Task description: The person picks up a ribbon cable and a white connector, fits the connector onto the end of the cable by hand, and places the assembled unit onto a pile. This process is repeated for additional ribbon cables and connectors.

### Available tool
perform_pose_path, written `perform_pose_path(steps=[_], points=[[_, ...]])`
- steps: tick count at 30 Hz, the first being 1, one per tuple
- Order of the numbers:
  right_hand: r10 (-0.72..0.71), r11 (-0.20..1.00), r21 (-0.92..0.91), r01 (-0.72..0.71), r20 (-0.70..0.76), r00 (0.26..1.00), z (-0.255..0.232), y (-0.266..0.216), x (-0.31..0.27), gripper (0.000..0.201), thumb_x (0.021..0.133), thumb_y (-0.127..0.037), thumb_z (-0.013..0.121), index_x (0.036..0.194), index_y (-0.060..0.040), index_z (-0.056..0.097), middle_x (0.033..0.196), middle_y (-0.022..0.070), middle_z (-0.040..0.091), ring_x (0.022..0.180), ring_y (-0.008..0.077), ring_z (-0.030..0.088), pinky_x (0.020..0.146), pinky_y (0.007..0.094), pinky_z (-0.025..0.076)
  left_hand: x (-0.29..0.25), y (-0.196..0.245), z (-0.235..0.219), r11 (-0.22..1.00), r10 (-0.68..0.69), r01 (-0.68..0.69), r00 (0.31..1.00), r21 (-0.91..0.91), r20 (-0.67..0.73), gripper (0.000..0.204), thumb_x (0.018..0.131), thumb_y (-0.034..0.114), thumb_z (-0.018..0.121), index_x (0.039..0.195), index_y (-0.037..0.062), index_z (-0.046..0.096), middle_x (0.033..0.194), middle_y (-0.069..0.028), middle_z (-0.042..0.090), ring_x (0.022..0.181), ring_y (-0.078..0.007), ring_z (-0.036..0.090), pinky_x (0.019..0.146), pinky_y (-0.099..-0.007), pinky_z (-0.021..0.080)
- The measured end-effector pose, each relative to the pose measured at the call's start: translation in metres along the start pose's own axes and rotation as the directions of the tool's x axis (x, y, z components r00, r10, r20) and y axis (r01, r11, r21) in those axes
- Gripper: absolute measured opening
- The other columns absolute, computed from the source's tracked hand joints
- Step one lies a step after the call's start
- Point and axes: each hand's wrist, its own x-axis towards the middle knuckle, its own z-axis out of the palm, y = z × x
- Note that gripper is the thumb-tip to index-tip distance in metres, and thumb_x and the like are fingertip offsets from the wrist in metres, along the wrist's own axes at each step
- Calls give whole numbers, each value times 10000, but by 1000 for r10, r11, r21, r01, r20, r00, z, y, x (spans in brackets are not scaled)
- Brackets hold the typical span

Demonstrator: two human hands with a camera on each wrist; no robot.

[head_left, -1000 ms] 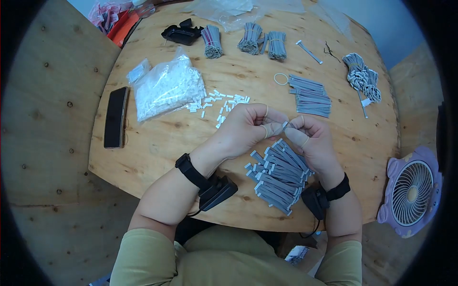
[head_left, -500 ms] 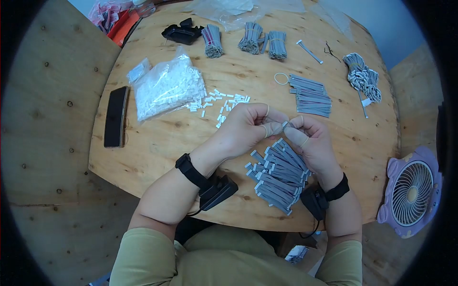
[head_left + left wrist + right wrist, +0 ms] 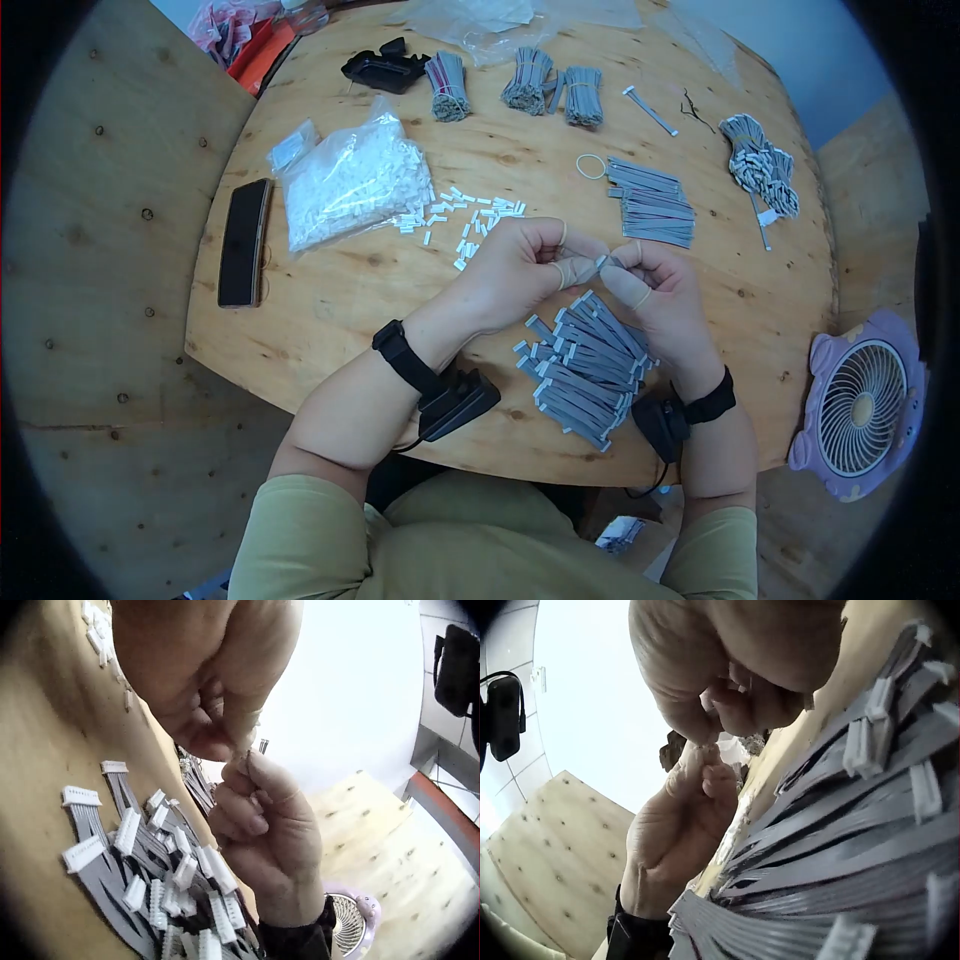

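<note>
Both hands meet above the table, fingertip to fingertip, with pale finger cots on thumbs and forefingers. My left hand (image 3: 525, 268) pinches a small white connector (image 3: 601, 261). From the other side my right hand (image 3: 662, 300) pinches a grey ribbon cable; its end (image 3: 808, 701) pokes out beyond the curled fingers in the right wrist view, while the rest is mostly hidden. Just below the hands lies a pile of grey ribbon cables (image 3: 590, 365) with white connectors on their ends. Loose white connectors (image 3: 470, 215) are scattered beyond the left hand.
A clear bag of white connectors (image 3: 350, 190) and a phone (image 3: 244, 245) lie at left. Plain ribbon cables (image 3: 652, 205) sit beyond the right hand, near a rubber band (image 3: 591, 166). Tied cable bundles (image 3: 528, 82) line the back. A purple fan (image 3: 860, 405) stands right.
The white connector between the fingertips has shifted very slightly to the right and turned a little. Both hands otherwise keep their place, and the pile is unchanged.
</note>
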Motion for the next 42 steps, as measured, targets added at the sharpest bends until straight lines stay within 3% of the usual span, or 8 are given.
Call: perform_pose_path(steps=[4, 10, 13, 16, 19, 28, 34, 42], points=[[-6, 997, -72, 6, 7, 1000, 0, -3, 0, 59, 803, -41, 578, 843, 0, 565, 730, -18, 558, 644, 14, 512, 561, 155, 417, -1, 3, 0, 997, -42, 42, 999, -68, -6, 177, 801, 42, 584, 971, -4, 598, 864, -45, 620, 749, -74, 569, 659, -202, 476], [-123, 983, -137, 120, -15, 992, 4, 3, 0, 59, 802, -37, 578, 844, 2, 566, 741, -17, 556, 648, 16, 509, 566, 155, 419, -6, 17, 5, 987, -101, 107, 993, 123, -53, 188, 793, 42, 592, 976, -2, 598, 840, -41, 623, 719, -69, 567, 646, -198, 476], [-128, 981, -151, 123, -24, 991, 3, 4, 0, 62, 804, -41, 577, 848, 2, 567, 737, -17, 556, 646, 20, 511, 570, 157, 421, -4, 7, 2, 994, -29, 33, 999, 103, -34, 200, 792, 30, 588, 987, -13, 590, 861, -49, 621, 744, -75, 573, 670, -199, 479], [11, 999, 50, -10, -8, 1000, 3, -3, -1, 64, 806, -48, 579, 849, -2, 570, 726, -19, 556, 619, 15, 496, 544, 154, 408, -3, 6, 1, 1000, -5, 5, 1000, -5, -2, 207, 792, 18, 585, 995, -22, 584, 886, -61, 619, 784, -84, 579, 709, -207, 481], [6, 992, 126, -13, 52, 999, -1, 0, 0, 70, 803, -54, 584, 852, -6, 571, 715, -20, 556, 589, 8, 477, 515, 148, 387, -5, 8, -2, 995, 15, -9, 998, -100, 56, 218, 789, 3, 583, 1005, -27, 578, 911, -73, 616, 825, -97, 582, 752, -219, 480], [-32, 989, 147, 23, 55, 998, 0, -3, -1, 88, 787, -54, 603, 851, -3, 569, 719, -19, 560, 578, 5, 472, 505, 149, 384, -7, 12, -2, 995, 25, -18, 997, -102, 71, 235, 768, -8, 604, 1001, -29, 578, 925, -83, 615, 829, -112, 589, 765, -227, 481], [17, 997, 80, -24, 82, 996, -4, -7, -1, 117, 775, -47, 610, 873, -6, 562, 724, -9, 561, 584, 15, 498, 497, 151, 397, -6, 13, -1, 998, 20, -19, 1000, -57, 2, 197, 779, 19, 603, 972, -21, 590, 885, -68, 622, 777, -96, 585, 722, -220, 485], [28, 995, 94, -31, 38, 999, -2, -7, 3, 92, 805, -69, 576, 879, -41, 528, 663, -8, 524, 543, 38, 487, 448, 152, 348, -5, 7, -4, 993, 13, -13, 1000, -120, 0, 199, 793, 36, 593, 987, -6, 575, 897, -50, 610, 817, -76, 566, 743, -212, 469]])
